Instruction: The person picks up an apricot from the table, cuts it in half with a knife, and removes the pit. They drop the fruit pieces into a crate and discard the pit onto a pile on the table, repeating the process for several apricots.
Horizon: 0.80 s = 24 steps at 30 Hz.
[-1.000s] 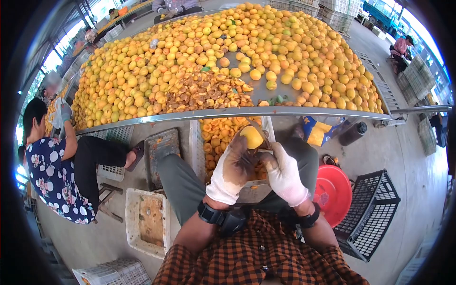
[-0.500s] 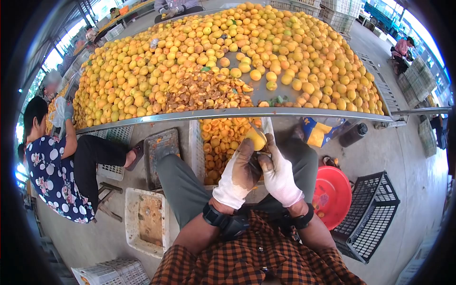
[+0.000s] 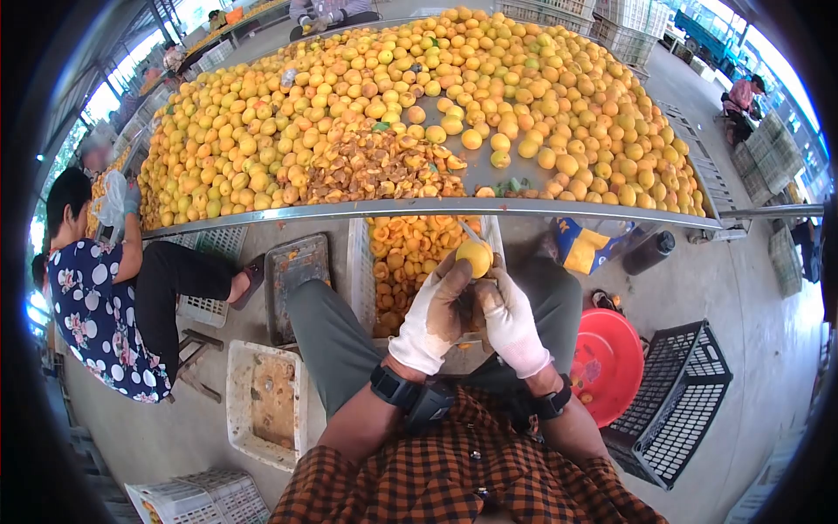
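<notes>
In my left hand [image 3: 441,314], gloved in white with a stained palm, a yellow apricot [image 3: 475,257] is gripped at the fingertips. My right hand [image 3: 510,321], also gloved, is closed close beside it, its fingers near the fruit. A thin blade [image 3: 470,232] shows just above the apricot; its handle is hidden. Below both hands lies a white crate [image 3: 360,271] of halved apricots [image 3: 408,253]. Beyond it, the metal-edged table [image 3: 419,208] bears whole apricots [image 3: 253,140] and a heap of torn pieces [image 3: 375,170].
A red basin [image 3: 611,367] and black crate [image 3: 676,410] are at the right. A white tub [image 3: 266,406] and dark tray [image 3: 297,284] lie left. A person in a dotted top [image 3: 109,314] sits at the far left; a dark bottle [image 3: 649,251] stands right.
The apricot has turned and is seen rounder between my hands. Both hands have shifted slightly left. The seated person's gloved hand has moved a little.
</notes>
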Motion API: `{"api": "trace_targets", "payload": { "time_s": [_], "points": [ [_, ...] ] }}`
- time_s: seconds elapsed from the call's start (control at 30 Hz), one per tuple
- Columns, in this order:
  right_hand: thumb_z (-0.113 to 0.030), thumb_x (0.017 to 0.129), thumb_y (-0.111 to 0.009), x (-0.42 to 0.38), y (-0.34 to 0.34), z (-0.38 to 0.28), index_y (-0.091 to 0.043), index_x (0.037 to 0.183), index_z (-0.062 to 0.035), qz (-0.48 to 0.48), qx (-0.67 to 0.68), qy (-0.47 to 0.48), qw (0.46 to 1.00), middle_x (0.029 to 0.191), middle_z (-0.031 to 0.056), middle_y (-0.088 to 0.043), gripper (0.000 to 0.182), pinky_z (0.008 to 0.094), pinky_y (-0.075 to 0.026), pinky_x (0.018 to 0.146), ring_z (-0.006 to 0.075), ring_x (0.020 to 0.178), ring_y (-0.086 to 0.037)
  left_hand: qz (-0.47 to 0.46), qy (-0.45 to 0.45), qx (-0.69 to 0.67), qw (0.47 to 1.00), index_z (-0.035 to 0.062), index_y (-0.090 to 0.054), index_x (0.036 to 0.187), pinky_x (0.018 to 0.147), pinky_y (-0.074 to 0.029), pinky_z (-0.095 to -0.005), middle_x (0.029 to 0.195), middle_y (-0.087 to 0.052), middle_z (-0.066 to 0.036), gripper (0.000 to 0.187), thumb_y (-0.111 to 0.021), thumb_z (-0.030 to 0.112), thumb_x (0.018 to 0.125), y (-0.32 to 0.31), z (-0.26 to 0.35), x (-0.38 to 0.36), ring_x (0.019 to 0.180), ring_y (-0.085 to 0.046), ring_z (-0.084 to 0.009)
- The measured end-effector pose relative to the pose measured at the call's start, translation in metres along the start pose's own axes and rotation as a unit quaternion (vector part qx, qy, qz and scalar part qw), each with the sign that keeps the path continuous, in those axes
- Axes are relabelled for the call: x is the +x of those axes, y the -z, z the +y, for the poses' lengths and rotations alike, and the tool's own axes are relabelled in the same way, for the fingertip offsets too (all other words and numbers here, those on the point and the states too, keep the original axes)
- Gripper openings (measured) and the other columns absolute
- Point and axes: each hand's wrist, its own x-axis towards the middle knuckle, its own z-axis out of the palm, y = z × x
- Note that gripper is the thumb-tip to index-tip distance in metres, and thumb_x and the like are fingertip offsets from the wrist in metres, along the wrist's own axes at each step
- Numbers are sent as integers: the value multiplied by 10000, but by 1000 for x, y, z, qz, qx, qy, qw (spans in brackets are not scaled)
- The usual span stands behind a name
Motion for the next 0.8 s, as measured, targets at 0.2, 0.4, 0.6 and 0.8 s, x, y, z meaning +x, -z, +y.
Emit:
{"api": "trace_targets", "payload": {
  "time_s": [0.2, 0.4, 0.6, 0.8],
  "points": [
    [-141, 883, -539, 4, 35, -11, -588, 971, -6, -130, -120, -19, 984, 806, 138, -626, 169, 299, -477, 689, 216, 731, -602, -47, -21, 312, 949, -12, -532, 1183, 878, -416, -242, 1079, -605, -54, 520, -711, 268, 783, -22, 49, -10, 1003, -545, -138],
    [-207, 919, -523, -1, 28, 8, -542, 1066, 28, -121, 40, -94, 987, 881, 62, -627, 279, 273, -465, 716, 151, 783, -576, -7, -63, 73, 995, 15, -510, 1204, 898, -440, -286, 1071, -595, -58, 373, -599, 136, 863, -16, 10, -6, 994, -560, -150],
    [-196, 923, -516, 3, 40, -1, -545, 1045, 25, -145, -28, -42, 988, 899, 72, -623, 255, 266, -458, 728, 124, 811, -567, -21, -72, 48, 996, 15, -532, 1169, 886, -444, -286, 1064, -597, -64, 366, -635, 147, 844, -10, 11, -1, 980, -569, -154],
    [-209, 916, -529, 2, 48, 5, -556, 1030, 13, -183, -36, -132, 974, 865, 54, -610, 251, 256, -449, 728, 112, 822, -549, -54, -11, 377, 925, 0, -529, 1174, 801, -448, -229, 1045, -601, -35, 472, -679, 261, 812, -14, 42, 1, 922, -565, -108]
  ]
}}
